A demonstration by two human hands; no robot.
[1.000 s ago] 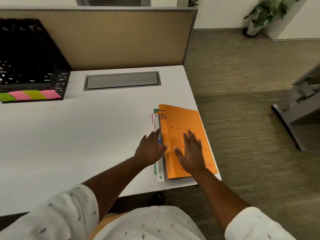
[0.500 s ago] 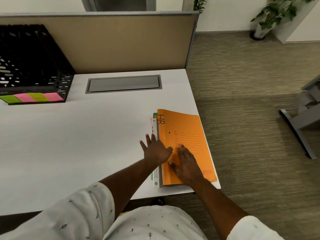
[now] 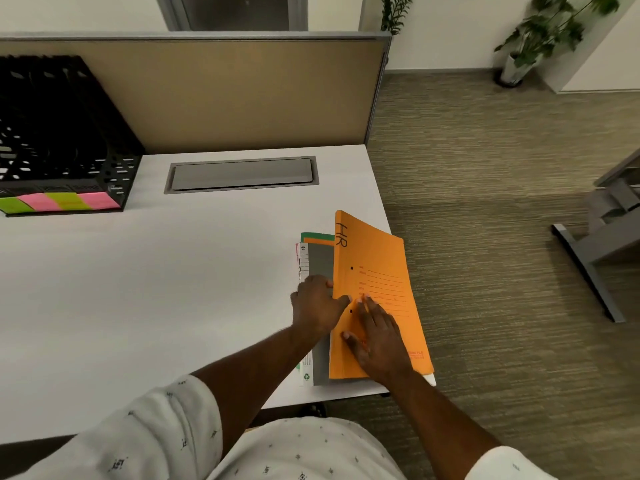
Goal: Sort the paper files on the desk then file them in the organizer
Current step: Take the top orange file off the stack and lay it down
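An orange folder (image 3: 377,258) marked "HR" tops a stack of files at the desk's right front corner. Its left edge is raised and tilted off the stack. My left hand (image 3: 317,306) grips that left edge, thumb on the cover and fingers tucked beneath. My right hand (image 3: 377,337) lies flat on the cover with straight fingers. Under the folder a grey file (image 3: 320,261) and a green file edge (image 3: 317,236) show. The black organizer (image 3: 59,133) stands at the far left of the white desk (image 3: 138,289).
Green and pink labels (image 3: 62,202) line the organizer's front. A grey cable hatch (image 3: 242,173) sits in the desk before the tan partition (image 3: 242,91). Carpet drops off right of the desk edge, with a grey desk leg (image 3: 595,258) and a potted plant (image 3: 540,32) beyond.
My left hand went from lying on the stack's left side to gripping the orange folder's edge. That edge has lifted, uncovering the grey file. My right hand slid slightly nearer.
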